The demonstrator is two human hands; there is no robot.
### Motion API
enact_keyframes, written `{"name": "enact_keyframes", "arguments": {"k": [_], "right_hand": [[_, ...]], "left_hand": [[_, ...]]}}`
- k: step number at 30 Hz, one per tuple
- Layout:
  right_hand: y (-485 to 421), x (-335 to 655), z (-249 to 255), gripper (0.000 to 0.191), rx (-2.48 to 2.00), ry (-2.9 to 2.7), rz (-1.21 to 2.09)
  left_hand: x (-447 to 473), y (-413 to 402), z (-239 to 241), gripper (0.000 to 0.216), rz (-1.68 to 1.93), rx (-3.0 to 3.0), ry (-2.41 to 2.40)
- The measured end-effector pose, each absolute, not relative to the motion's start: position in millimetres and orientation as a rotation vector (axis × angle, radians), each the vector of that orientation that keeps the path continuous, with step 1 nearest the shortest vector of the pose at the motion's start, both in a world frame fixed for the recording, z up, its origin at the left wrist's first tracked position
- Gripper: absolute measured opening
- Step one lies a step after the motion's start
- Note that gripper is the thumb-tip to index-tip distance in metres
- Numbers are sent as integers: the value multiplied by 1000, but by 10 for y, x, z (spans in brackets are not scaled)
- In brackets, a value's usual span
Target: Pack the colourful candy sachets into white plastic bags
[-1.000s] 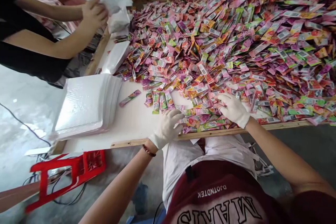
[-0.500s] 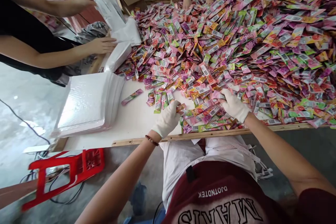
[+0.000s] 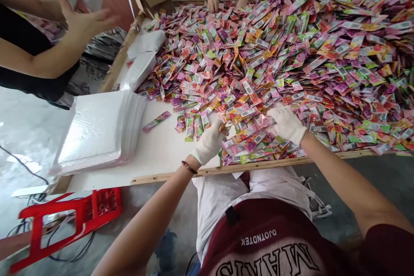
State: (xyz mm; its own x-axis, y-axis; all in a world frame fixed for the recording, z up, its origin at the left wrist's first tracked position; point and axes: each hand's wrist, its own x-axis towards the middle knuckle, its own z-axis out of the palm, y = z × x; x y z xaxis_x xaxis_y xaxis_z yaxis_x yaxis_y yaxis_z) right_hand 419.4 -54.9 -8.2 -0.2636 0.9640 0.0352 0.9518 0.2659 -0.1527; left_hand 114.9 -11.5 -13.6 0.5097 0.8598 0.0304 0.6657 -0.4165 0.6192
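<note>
My left hand, in a white glove, pinches an orange stick sachet at the near edge of a loose heap of sachets. Just left of it, several green and pink sachets lie side by side on the white tabletop. My right hand, also gloved, is closed on a pink stick sachet over the heap. Between the two hands lie more sachets, printed in pink, orange and green. The fingertips of both hands are partly hidden.
A stack of white padded bags stands on the table's left corner, with more white bags behind. A co-worker's blurred hand is at the left; another person's hands reach in at the back. A red stool stands below.
My left hand has moved slightly right, toward my right hand. The co-worker at the left has lifted white bags off the table and away to the left. The view has shifted a little.
</note>
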Motion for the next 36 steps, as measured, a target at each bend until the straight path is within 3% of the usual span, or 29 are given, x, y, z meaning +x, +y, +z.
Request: {"name": "enact_keyframes", "arguments": {"k": [4, 9, 15, 21, 26, 29, 32, 36], "right_hand": [[-706, 3961, -163, 40, -1594, -2625, 392], [-713, 3790, -428, 40, -1634, -2656, 511], [-734, 4194, -363, 38, -1540, -2292, 559], [-707, 4176, -212, 54, -1584, -2598, 704], [-638, 3852, -226, 37, -1769, -2816, 585], [-685, 3853, -210, 33, -1740, -2828, 495], [-767, 4029, -120, 35, -1586, -2606, 606], [-719, 4324, 7, 32, -1725, -2010, 726]], "left_hand": [[1642, -82, -148, 31, 287, 2272, 1222], [2021, -4, -195, 29, -91, 2371, 1307], [1738, -25, -76, 32, 120, 2422, 1245], [1736, -208, -107, 39, 40, 2296, 1159], [1899, -314, -200, 25, -281, 2331, 1270], [1836, -311, -165, 22, -226, 2380, 1240], [1677, -260, -83, 27, -55, 2417, 1231], [1521, -140, 12, 43, 81, 2322, 1434]]}}
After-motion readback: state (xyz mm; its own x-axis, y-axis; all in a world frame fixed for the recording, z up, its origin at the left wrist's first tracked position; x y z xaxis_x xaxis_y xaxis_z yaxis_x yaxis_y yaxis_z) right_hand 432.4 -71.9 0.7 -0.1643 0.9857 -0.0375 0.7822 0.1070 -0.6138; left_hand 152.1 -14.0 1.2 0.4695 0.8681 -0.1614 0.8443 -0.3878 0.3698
